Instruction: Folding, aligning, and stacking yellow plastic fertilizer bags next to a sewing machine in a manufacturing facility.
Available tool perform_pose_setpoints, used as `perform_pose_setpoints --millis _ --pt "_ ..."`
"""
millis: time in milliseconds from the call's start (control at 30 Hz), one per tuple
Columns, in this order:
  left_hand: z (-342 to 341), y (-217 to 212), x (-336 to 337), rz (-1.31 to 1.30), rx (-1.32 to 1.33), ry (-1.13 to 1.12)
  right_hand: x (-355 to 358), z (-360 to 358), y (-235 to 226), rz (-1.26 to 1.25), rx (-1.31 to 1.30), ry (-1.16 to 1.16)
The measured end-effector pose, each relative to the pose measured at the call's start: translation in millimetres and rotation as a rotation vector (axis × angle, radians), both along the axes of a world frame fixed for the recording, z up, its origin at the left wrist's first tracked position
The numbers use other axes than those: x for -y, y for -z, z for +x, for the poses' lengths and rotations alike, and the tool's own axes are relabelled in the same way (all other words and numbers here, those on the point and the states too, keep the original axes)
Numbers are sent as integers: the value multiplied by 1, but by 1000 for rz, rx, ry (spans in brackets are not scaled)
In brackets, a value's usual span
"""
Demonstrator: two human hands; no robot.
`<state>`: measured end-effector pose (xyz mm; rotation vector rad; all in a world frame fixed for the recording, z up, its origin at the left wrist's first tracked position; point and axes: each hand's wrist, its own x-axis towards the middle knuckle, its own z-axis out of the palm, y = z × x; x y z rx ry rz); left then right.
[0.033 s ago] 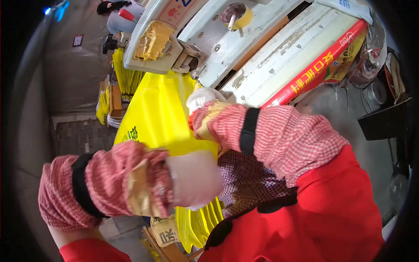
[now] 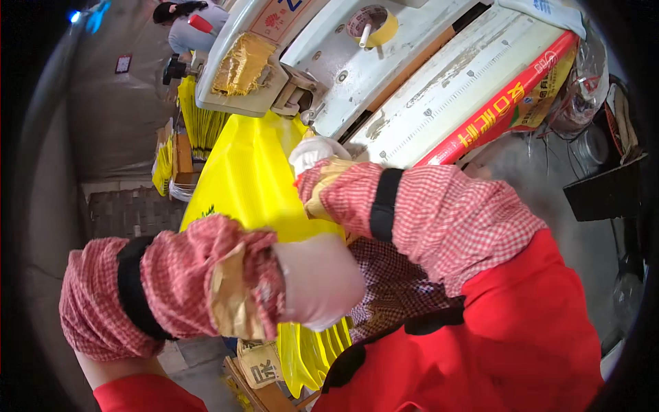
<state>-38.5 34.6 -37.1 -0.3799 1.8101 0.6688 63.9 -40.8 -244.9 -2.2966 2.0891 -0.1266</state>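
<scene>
A glossy yellow bag [image 2: 240, 178] with dark print runs up beneath the head of a white sewing machine [image 2: 264, 58]. Close to the needle area, my right hand [image 2: 317, 152] in a white glove is curled at the bag's right edge and appears to grip it; its fingertips are mostly hidden. My left hand [image 2: 321, 278], in a pale glove and slightly blurred, lies over the lower part of the bag, its back uppermost and its fingers out of sight. Both forearms wear red checked sleeves with black bands. More yellow bag material [image 2: 309, 357] hangs in folds below my left hand.
A tape roll [image 2: 371, 26] sits on the machine bed. In front of it lies a worn white tabletop [image 2: 439, 89] with a red printed strip [image 2: 498, 103] along its edge. Stacked yellow bags [image 2: 197, 120] stand at the left, and a person [image 2: 195, 27] is beyond. A dark box [image 2: 607, 189] is at right.
My left hand has shifted a little to the right across the bag. My right hand has moved slightly left and up.
</scene>
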Motion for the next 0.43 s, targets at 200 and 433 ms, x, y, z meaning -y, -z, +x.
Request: perform_pose_setpoints --millis 200,433 --pt "9 -45 33 -82 382 -82 30 4 16 -357 -878 930" --pt "-14 -6 0 -130 -30 -298 11 17 30 -1359 -2100 714"
